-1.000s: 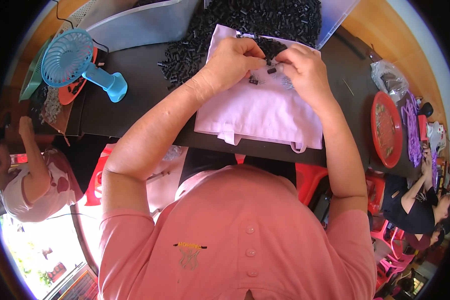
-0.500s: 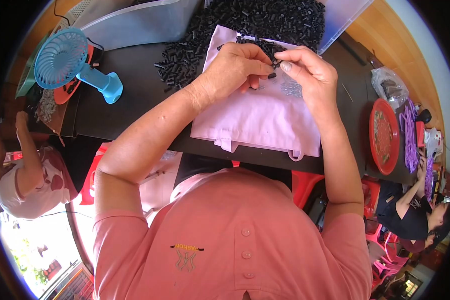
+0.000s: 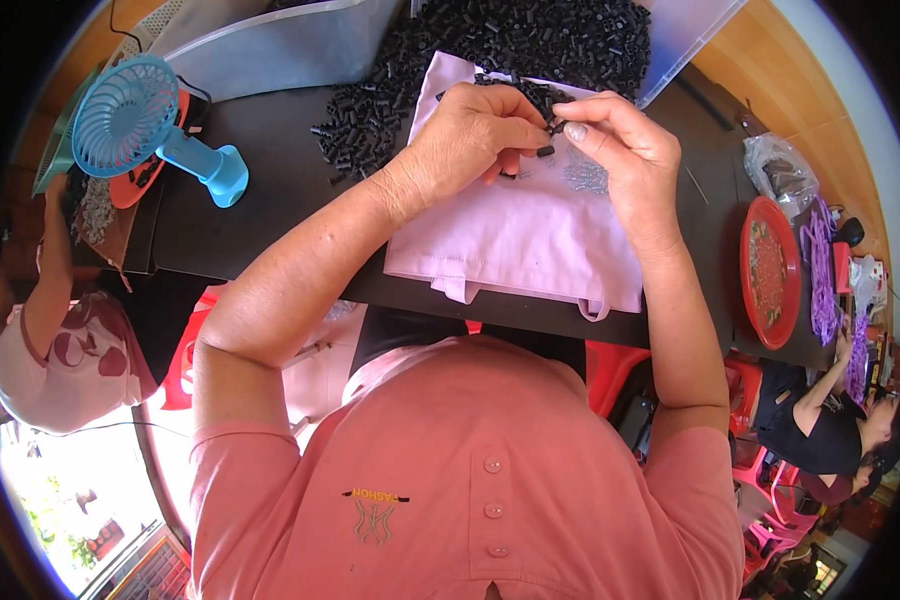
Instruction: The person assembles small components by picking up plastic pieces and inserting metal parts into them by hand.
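My left hand (image 3: 470, 132) and my right hand (image 3: 630, 150) meet above a lilac cloth bag (image 3: 510, 230) lying on the dark table. Both are closed, thumb against fingers, at a small black tubular piece (image 3: 558, 127) between them. Another short black piece (image 3: 545, 152) shows just under the left fingertips. Beside my right hand a little heap of thin grey metal pins (image 3: 585, 177) rests on the cloth. A large pile of black tubular pieces (image 3: 520, 45) spreads beyond my hands, some of it on the bag's far edge.
Left of the pile stand a clear plastic bin (image 3: 270, 55) and a blue fan (image 3: 130, 110). On the right are a red tray (image 3: 768, 270), a clear plastic bag (image 3: 780, 175) and purple cords (image 3: 820, 270). One person (image 3: 70, 350) sits at left, another (image 3: 820, 420) at right.
My hands stay almost in place, still pinching together. The person at left has raised an arm toward the green basket.
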Tool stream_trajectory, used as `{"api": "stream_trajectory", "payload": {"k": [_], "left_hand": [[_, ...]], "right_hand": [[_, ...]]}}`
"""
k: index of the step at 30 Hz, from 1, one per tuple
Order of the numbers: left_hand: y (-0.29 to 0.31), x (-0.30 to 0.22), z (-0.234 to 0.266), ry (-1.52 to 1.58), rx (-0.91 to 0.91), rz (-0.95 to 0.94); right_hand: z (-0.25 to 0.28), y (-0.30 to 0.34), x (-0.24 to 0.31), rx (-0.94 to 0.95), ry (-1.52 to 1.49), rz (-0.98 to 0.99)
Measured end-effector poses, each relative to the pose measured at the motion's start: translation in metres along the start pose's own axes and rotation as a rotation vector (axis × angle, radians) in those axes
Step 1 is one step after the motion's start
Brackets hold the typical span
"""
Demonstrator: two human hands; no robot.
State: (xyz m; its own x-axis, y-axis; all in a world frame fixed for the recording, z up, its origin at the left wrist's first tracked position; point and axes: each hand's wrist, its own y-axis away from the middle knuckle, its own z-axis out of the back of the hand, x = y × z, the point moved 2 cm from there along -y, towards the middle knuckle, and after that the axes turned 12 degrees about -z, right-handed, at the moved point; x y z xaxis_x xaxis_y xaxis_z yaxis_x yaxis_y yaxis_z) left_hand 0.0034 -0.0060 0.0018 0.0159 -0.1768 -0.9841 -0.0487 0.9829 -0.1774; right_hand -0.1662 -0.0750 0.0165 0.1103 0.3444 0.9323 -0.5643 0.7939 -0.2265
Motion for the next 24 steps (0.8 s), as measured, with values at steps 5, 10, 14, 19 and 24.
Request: {"api": "stream_trajectory", "payload": {"k": [5, 10, 14, 19, 24], "left_hand": [[0.0016, -0.0015, 0.0003, -0.005, 0.002, 0.002], [0.0005, 0.0011, 0.0006, 0.011, 0.012, 0.007], [-0.0003, 0.0018, 0.0001, 0.023, 0.025, 0.015], [0.0011, -0.001, 0.0002, 0.058, 0.02, -0.007], [0.0011, -0.0013, -0.0007, 0.051, 0.02, 0.01]], "right_hand": [[0.0003, 0.0003, 0.0013, -0.01, -0.009, -0.024], [-0.0017, 0.0, -0.0011, 0.008, -0.03, 0.0], [-0.0005, -0.0014, -0.0031, 0.018, 0.029, 0.068], [-0.0004, -0.0005, 0.0006, 0.013, -0.099, -0.06], [0.0009, -0.0017, -0.003, 0.011, -0.125, -0.092]]}}
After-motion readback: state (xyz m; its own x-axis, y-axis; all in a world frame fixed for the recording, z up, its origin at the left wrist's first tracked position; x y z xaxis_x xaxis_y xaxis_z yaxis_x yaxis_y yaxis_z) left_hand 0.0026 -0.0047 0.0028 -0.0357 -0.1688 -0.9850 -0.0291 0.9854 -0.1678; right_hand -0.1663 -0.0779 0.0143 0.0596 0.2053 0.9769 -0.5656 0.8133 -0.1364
